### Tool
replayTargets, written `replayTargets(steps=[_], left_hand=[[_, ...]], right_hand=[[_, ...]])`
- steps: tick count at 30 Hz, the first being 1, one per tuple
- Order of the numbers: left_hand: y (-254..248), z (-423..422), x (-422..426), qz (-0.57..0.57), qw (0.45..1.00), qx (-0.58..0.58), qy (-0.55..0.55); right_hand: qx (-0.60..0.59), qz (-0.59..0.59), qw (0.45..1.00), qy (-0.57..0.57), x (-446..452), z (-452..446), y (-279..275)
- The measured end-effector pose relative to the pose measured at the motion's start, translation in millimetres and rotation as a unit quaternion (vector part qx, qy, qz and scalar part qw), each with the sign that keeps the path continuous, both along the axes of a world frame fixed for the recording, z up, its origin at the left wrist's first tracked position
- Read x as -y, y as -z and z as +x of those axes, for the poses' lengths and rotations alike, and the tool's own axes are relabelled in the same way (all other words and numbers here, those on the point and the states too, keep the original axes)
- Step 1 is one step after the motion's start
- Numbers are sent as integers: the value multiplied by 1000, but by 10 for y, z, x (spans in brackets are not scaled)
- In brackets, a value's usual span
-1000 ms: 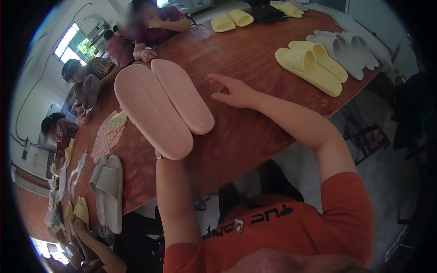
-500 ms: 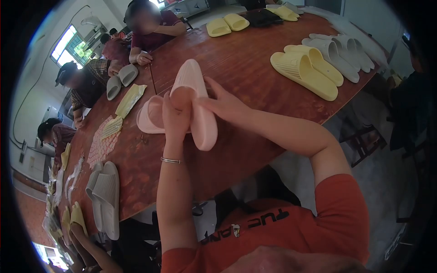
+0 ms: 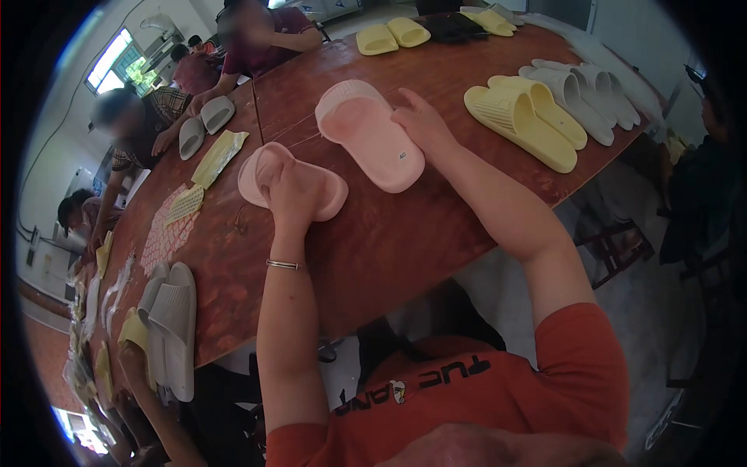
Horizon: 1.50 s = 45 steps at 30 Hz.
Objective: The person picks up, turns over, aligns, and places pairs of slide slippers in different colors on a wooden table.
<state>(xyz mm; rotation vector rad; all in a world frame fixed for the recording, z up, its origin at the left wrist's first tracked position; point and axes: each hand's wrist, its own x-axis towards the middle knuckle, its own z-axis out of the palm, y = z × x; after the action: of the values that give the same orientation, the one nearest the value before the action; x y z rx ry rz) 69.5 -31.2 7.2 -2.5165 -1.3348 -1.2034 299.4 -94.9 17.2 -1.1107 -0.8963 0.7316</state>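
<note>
Two pink slippers are in front of me above the red-brown table. My left hand (image 3: 293,192) grips the left pink slipper (image 3: 332,192), its fingers at the strap opening and partly hidden there. With thumb and fingers at its side edge, my right hand (image 3: 425,126) holds the right pink slipper (image 3: 373,144). That slipper's insole faces me and bears a small dark mark near the heel. The two slippers are apart, with toes pointing away to the upper left.
Yellow slippers (image 3: 525,121) and grey slippers (image 3: 572,97) line the table's right side. More grey slippers (image 3: 175,327) stand at the left edge, near another person's arm (image 3: 148,389). Patterned sheets (image 3: 167,233) and a yellow packet (image 3: 219,159) lie left. Several people sit across the table (image 3: 350,288).
The right pink slipper has turned from edge-on to insole-facing and moved up and right. My left hand has come away from it and now holds the left slipper, which has rotated.
</note>
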Motion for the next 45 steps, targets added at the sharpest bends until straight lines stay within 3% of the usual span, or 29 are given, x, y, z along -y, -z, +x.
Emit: replayTargets(steps=[2,4,6,8,11,12,15,17,18,19,20,21,23,29,36,37,39,45], left_hand=[[-124,-21,84,-158,984,-35,80],[-58,-44,16,-138,980,-9,143],[15,-66,-27,-120,971,16,205],[-38,-38,36,-263,925,105,254],[4,-5,10,-288,887,157,325],[10,-5,4,-289,887,157,325],[-50,10,51,-298,895,161,289],[-89,67,59,-111,936,276,187],[-89,55,27,-112,937,276,185],[-80,21,-20,38,971,224,69],[-66,-15,-68,187,967,163,-50],[-21,-47,-128,186,968,162,-52],[72,-82,-208,-46,980,181,-63],[153,-157,-309,-216,946,243,0],[219,-93,-300,-235,900,364,49],[169,-67,-237,-228,906,356,34],[90,-45,-151,-221,910,349,16],[217,-122,-336,-200,920,337,-3]], right_hand=[[9,-10,1000,23,13,50,-17],[16,-19,999,47,15,111,-20],[-54,-24,998,-13,-3,163,-1],[-26,-53,997,-53,10,159,1],[59,-78,991,-87,15,78,32],[115,-73,987,-80,3,58,51],[106,-47,984,-132,-142,135,231],[133,-52,982,-122,-65,46,142],[157,-56,980,-110,-23,3,96],[156,-59,980,-112,1,-27,68],[207,-68,973,-70,20,-54,43],[258,-77,963,-29,34,-74,20],[235,-80,967,-48,68,-71,-15],[155,-73,983,-60,78,-87,-18],[23,-34,997,-64,-41,-116,132],[22,-36,997,-67,-43,-123,134],[134,-36,990,-32,-21,-113,112],[130,-58,989,-33,-13,-97,82]])
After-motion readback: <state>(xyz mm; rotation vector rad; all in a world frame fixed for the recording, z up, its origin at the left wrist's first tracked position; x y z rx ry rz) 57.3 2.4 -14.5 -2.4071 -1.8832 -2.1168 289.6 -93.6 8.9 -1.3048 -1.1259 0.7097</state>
